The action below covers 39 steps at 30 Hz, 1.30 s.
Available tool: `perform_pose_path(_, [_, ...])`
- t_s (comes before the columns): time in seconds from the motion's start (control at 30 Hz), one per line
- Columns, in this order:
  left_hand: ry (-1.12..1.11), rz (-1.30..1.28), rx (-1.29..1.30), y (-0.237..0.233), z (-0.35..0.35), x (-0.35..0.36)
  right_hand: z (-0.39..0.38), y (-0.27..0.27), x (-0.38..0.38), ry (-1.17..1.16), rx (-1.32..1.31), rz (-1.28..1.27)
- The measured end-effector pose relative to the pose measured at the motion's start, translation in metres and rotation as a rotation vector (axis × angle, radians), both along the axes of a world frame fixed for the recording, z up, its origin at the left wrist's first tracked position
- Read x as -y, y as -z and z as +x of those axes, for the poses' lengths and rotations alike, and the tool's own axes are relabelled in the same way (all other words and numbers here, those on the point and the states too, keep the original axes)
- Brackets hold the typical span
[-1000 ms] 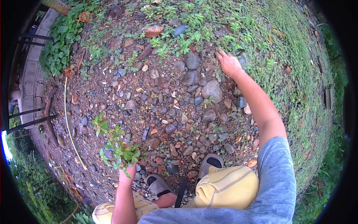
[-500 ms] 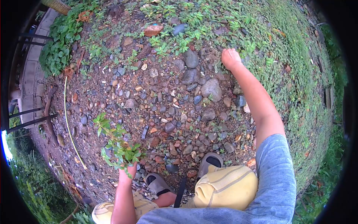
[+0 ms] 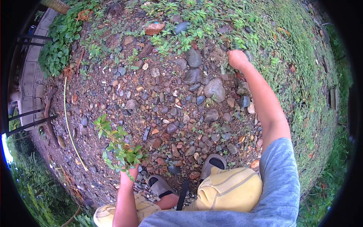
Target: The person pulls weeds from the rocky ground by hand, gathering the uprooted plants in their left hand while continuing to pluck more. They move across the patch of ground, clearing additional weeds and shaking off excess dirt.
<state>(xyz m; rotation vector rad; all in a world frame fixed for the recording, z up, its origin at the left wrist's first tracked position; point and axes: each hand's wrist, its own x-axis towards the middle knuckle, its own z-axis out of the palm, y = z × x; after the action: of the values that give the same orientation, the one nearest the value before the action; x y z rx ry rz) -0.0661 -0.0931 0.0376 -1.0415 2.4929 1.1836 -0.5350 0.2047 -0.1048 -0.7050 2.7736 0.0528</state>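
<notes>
- At the far edge of the pebbled patch, where the reddish gravel ground (image 3: 162, 113) meets the low green ground cover (image 3: 302, 75), your right hand (image 3: 237, 59) is curled into a tight fist, low to the soil.
- The fist is closed around a small low green weed (image 3: 225, 68). Only a scrap of leaf and stem shows below the knuckles, so you cannot see exactly how much of it is held.
- This weed looks light and soft, with thin stems that would likely snap if taken near the top. The sound place to hold it is the base, right at the soil, where the stems gather.
- It sits among packed stones, so its roots probably wedge between them. The large rounded grey stone (image 3: 214, 90) lies just beside it, towards you.
- Down by your knee, your left hand (image 3: 128, 174) is raised off the ground, fingers wrapped around the lower stems of a loose bunch of leafy green weeds (image 3: 118, 145).
- That bunch is limp and floppy and weighs next to nothing. The leaves fan upward and outward from the fist, and a loose hold would likely let single stems slip out.
- Your grey sandals (image 3: 213, 163) stand on the gravel between the two hands, well apart from the right-hand weed.
</notes>
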Motion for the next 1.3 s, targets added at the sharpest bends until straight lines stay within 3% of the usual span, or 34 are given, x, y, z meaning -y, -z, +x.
perform_pose_path(0.17, [0.008,-0.061,-0.007,-0.003,-0.009,-0.005,0.051,-0.034,-0.014,-0.02,0.099,-0.021])
perform_pose_path(0.2, [0.032,-0.109,-0.028,-0.001,-0.009,-0.005,0.068,-0.043,-0.006,-0.098,0.213,0.092])
perform_pose_path(0.3, [0.095,-0.146,-0.05,0.006,-0.01,-0.005,0.118,-0.035,-0.002,-0.4,0.298,-0.083])
perform_pose_path(0.37, [0.067,-0.091,-0.058,0.004,-0.015,-0.008,0.117,-0.052,0.011,-0.323,0.354,-0.072])
perform_pose_path(0.43, [-0.026,0.004,-0.072,-0.004,-0.025,-0.016,0.095,-0.026,0.004,-0.279,-0.013,-0.199])
perform_pose_path(0.47, [0.029,-0.037,-0.071,-0.001,-0.022,-0.014,0.077,-0.015,0.001,-0.205,-0.144,-0.191])
perform_pose_path(0.53, [0.133,-0.123,-0.073,0.007,-0.015,-0.008,0.045,-0.002,-0.004,0.073,-0.182,-0.139])
perform_pose_path(0.57, [0.105,-0.093,-0.077,0.005,-0.016,-0.009,0.024,0.02,-0.01,0.359,-0.069,-0.225])
perform_pose_path(0.63, [0.05,-0.032,-0.074,0.001,-0.019,-0.011,0.012,0.018,-0.014,0.205,-0.04,0.027])
perform_pose_path(0.83, [0.02,0.03,-0.039,-0.002,-0.016,-0.013,0.011,0.003,0.005,0.287,0.033,0.277])
perform_pose_path(0.93, [0.056,-0.028,-0.062,-0.002,-0.011,-0.011,0.022,-0.011,0.007,0.498,0.013,0.079])
perform_pose_path(1.03, [-0.033,0.071,-0.07,-0.011,-0.016,-0.013,0.017,0.021,-0.007,0.482,-0.003,-0.061])
perform_pose_path(1.13, [-0.003,0.033,-0.041,-0.009,-0.014,-0.011,0.014,0.011,-0.012,0.314,0.119,0.052])
perform_pose_path(1.3, [-0.002,0.035,-0.081,-0.004,-0.006,-0.006,0.006,0.011,-0.02,0.304,0.159,-0.004])
